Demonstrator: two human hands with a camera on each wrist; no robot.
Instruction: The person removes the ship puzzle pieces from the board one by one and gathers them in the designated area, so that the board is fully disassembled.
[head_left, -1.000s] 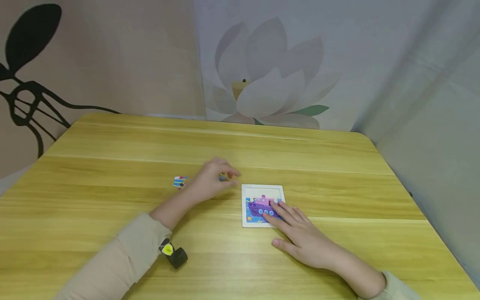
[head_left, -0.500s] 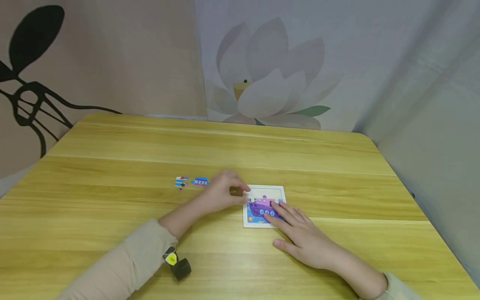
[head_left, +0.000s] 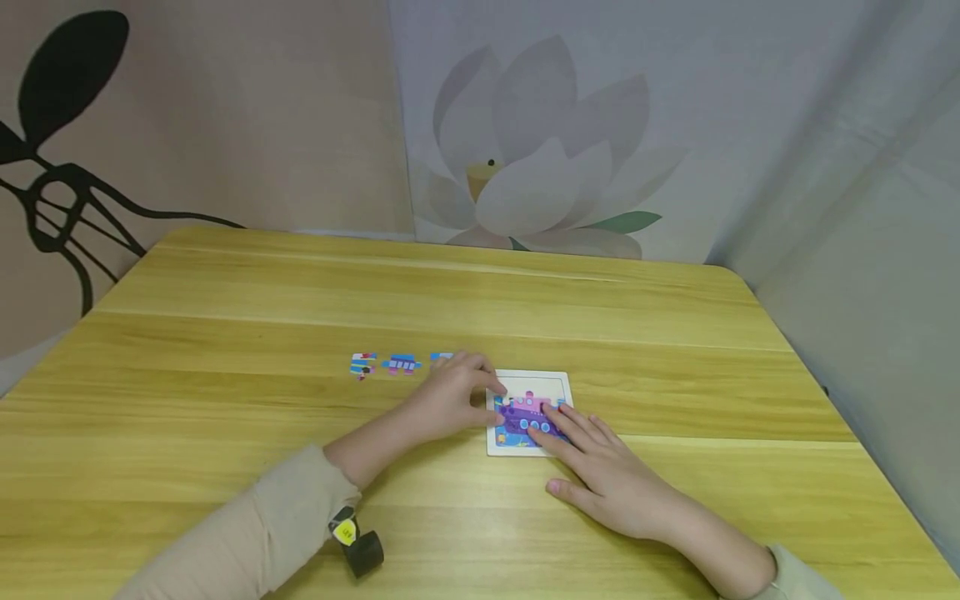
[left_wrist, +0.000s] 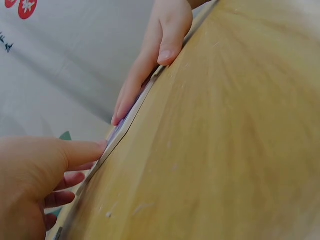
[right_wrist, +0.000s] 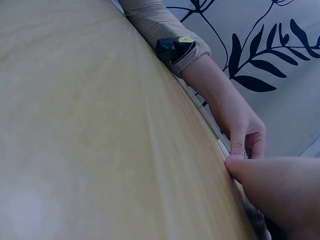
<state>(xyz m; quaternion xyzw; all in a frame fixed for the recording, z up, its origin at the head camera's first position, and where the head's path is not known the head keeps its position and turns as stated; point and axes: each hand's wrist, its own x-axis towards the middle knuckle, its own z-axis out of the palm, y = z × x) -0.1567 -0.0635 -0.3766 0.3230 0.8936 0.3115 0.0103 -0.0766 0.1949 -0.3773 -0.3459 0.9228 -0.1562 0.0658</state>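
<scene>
A small jigsaw puzzle of a purple and pink boat [head_left: 521, 406] lies in a white-rimmed tray [head_left: 529, 377]. Its upper strip is bare of pieces. My left hand [head_left: 446, 400] is at the tray's left side, thumb and index finger apart, their tips on the puzzle's left edge. In the left wrist view the left thumb [left_wrist: 85, 152] lies along the tray edge, other fingers loosely bent. My right hand [head_left: 603, 475] rests with spread fingers on the puzzle's right half, hiding part of the picture.
Left of the tray, three loose puzzle pieces lie in a row: a striped one [head_left: 362, 365], a blue and purple one [head_left: 401, 364], and one [head_left: 441, 357] partly hidden behind the left hand. The wooden table [head_left: 300, 283] backs onto a flower-printed curtain [head_left: 540, 150].
My left hand has moved right and toward me from over the loose pieces to the puzzle's left edge, uncovering pieces behind it. The right hand stays on the puzzle.
</scene>
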